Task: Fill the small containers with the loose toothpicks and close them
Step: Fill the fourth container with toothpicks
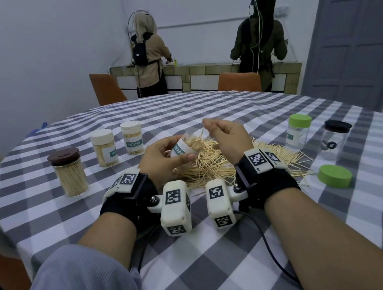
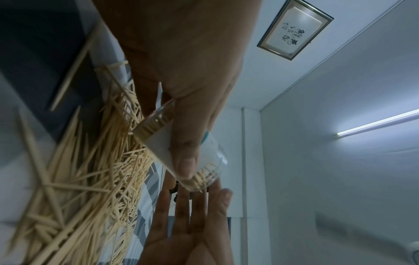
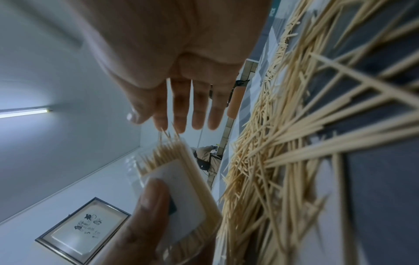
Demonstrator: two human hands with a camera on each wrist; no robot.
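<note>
Toothpick container tilted in left hand, right hand beside.

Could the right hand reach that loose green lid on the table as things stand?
Probably yes: the right hand is open and holds nothing, and the green lid lies uncovered on its side, with only scattered toothpicks between them.

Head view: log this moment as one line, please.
left hand: holds tilted toothpick container, uncapped | right hand: open at its mouth | loose toothpicks: piled on table | green lid: off
</note>
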